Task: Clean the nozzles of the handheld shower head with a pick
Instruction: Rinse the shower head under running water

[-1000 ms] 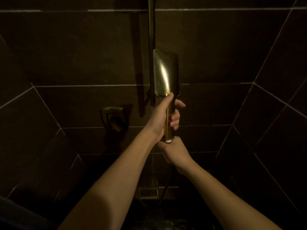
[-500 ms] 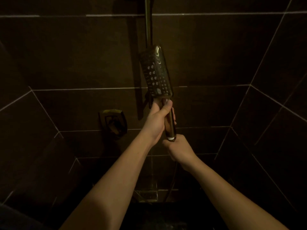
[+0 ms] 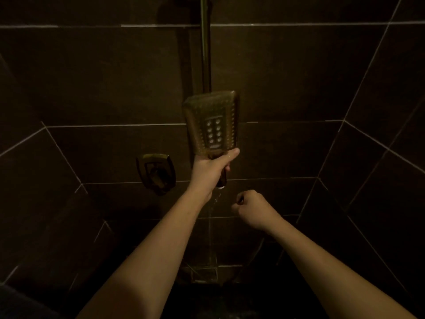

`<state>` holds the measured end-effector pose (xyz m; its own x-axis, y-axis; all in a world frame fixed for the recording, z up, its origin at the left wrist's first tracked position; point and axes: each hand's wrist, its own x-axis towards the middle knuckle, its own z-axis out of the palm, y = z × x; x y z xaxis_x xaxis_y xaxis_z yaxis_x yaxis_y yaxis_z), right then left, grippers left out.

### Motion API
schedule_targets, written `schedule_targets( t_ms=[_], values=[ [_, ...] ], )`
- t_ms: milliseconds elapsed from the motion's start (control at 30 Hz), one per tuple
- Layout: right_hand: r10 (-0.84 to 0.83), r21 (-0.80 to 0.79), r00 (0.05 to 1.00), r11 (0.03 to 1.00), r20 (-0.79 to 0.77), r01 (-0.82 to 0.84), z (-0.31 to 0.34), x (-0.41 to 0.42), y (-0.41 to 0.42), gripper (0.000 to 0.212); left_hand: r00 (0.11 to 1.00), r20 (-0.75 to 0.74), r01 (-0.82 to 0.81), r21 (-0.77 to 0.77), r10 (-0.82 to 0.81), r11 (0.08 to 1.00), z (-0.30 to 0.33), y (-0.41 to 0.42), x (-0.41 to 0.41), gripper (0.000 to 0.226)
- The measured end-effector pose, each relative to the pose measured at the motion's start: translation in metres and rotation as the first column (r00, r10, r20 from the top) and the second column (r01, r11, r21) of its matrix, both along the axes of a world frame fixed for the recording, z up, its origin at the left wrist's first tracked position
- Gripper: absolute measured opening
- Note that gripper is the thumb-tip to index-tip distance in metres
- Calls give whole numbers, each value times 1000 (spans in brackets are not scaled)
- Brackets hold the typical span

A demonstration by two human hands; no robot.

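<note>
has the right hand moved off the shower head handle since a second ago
Yes. The right hand has left the base of the shower head and moved right and down, away from the vertical wall bar, now a closed fist.

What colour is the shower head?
Brassy gold shower head, nozzle face dotted; head view.

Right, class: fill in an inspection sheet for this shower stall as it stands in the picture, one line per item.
Surface: dark wall tiles, pale grout; floor drain below.
Job's things: shower head, nozzle face toward the camera; water trickling from the handle's lower end. No pick seen.
Clutter: nothing seen.
Grips: left hand wrapped round the handle; right hand a closed fist, apart from the handle, contents hidden.
Cables: hose not clearly visible.
Surroundings: vertical rail; wall valve left of the hands.
</note>
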<state>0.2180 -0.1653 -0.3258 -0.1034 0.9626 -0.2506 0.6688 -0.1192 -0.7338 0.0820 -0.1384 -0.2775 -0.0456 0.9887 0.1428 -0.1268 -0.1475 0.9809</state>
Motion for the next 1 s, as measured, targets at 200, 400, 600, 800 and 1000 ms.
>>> schedule_targets(
  t_ms=[200, 400, 600, 800, 1000],
  values=[
    [224, -148, 812, 974, 539, -171, -10, 10, 13, 3, 996, 81, -42, -80, 48, 996, -4, -1, -1, 23],
    [281, -214, 572, 960, 771, -183, -16, 23, 20, 23, 999, 13, -42, -145, 44, 989, -9, 0, -9, 36],
    [265, -188, 494, 961, 828, -201, -14, 27, 23, 22, 999, -53, -3, -162, -5, 987, -9, -3, -11, 36],
    [143, -35, 710, 986, 689, -165, 0, 27, 33, 2, 999, -47, -13, -165, 5, 986, 2, -3, -13, 22],
    [13, 22, 986, 1000, 165, -16, 34, 35, 47, 7, 998, -54, 28, -166, -37, 986, 23, 5, -16, 21]
  ],
)
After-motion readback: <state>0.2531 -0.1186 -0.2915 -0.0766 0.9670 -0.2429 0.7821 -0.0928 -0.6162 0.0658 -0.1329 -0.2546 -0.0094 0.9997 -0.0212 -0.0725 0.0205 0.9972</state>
